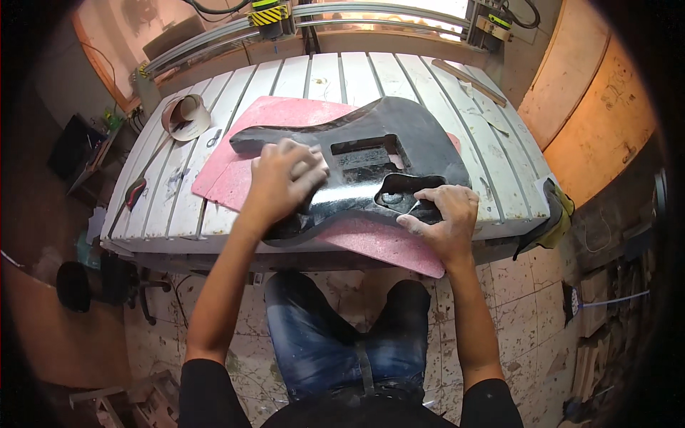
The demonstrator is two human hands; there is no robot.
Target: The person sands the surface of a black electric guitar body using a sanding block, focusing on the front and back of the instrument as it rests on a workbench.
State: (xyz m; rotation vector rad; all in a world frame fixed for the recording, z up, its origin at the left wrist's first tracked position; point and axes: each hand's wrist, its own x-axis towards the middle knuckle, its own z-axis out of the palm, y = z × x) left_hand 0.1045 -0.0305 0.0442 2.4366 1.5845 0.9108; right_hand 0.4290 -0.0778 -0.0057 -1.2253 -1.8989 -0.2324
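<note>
A dark grey, dusty electric guitar body (399, 128) lies flat on a pink foam sheet (232, 160). It has a rectangular cut-out in the middle and a rounded cavity to the right, with a glossy wet-looking patch between them and the near edge. Over the left part of the body, my left hand (285, 175) is blurred by motion. Its fingers are curled on a pale piece I cannot make out, pressed to the surface. My right hand (446, 217) grips the near right edge of the body, fingers at the cavity and thumb along its rim. White dust coats both hands.
The foam rests on a white slatted table (164, 207). A roll of sanding paper or tape (187, 118) and a red-and-black screwdriver (134, 192) lie on its left. A wooden strip (467, 82) is at the far right, and a dark cloth (549, 214) hangs off the right corner. Machine rails (371, 10) span the back.
</note>
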